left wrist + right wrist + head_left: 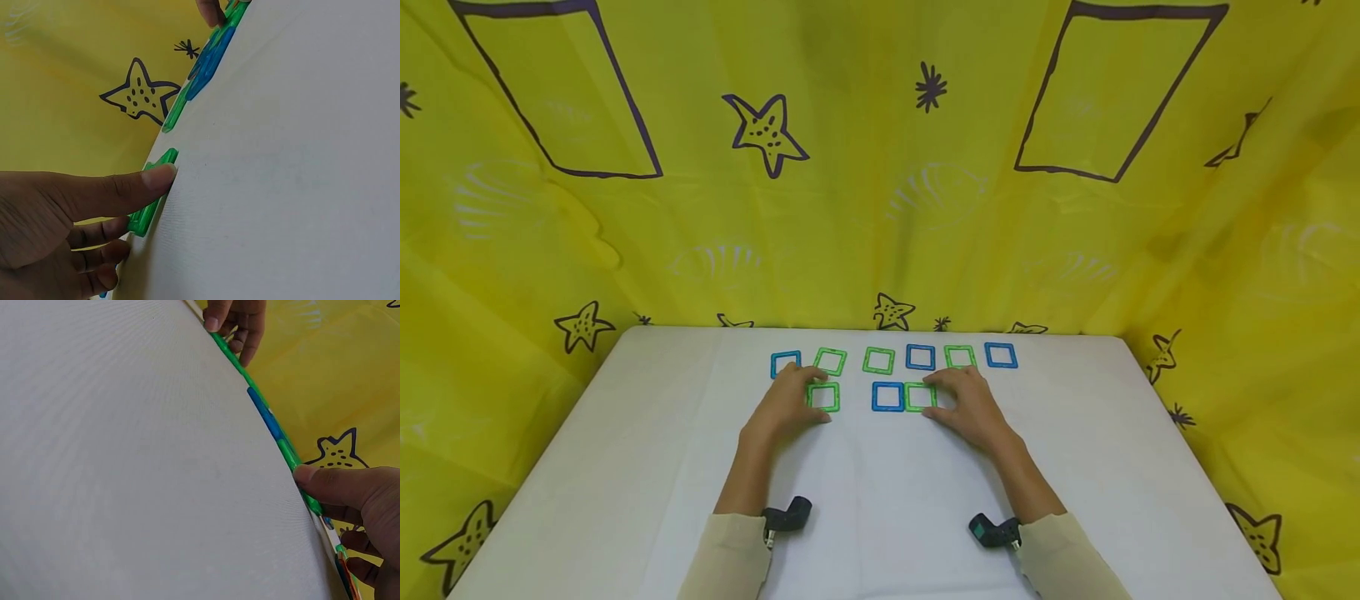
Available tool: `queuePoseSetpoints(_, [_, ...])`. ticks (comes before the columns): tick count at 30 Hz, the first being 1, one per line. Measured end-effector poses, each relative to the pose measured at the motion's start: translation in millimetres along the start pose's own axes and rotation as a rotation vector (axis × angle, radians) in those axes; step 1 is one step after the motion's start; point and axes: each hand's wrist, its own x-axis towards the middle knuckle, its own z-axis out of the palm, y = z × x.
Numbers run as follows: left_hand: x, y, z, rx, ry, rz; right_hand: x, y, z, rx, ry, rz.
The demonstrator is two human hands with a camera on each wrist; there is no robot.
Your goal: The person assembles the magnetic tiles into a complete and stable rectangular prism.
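My left hand pinches a green square magnetic tile, an open frame lying on the white table. In the left wrist view the thumb presses the near edge of that tile, with the fingers on its far side. Farther right, my right hand grips another green square magnetic tile between thumb and fingers. Its left edge touches a blue square tile, side by side. A gap separates this pair from the left hand's tile. The right wrist view shows the right thumb on the green tile's near edge.
Behind the hands runs a spaced row of blue and green square tiles, among them a green one and a blue one. The white table ends at a yellow patterned curtain. Wrist cameras sit on both forearms.
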Motion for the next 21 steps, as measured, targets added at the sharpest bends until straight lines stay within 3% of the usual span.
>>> queuePoseSetpoints(9, [0.1,-2.3,-2.6,-0.071,-0.012,-0.042,0.3,-1.1,-0.1,0.001,0.007,-0.011])
queuePoseSetpoints(21, [3.9,-6.9,-0.7,-0.094,0.011,0.061,0.7,2.3,1.4,0.0,0.01,-0.014])
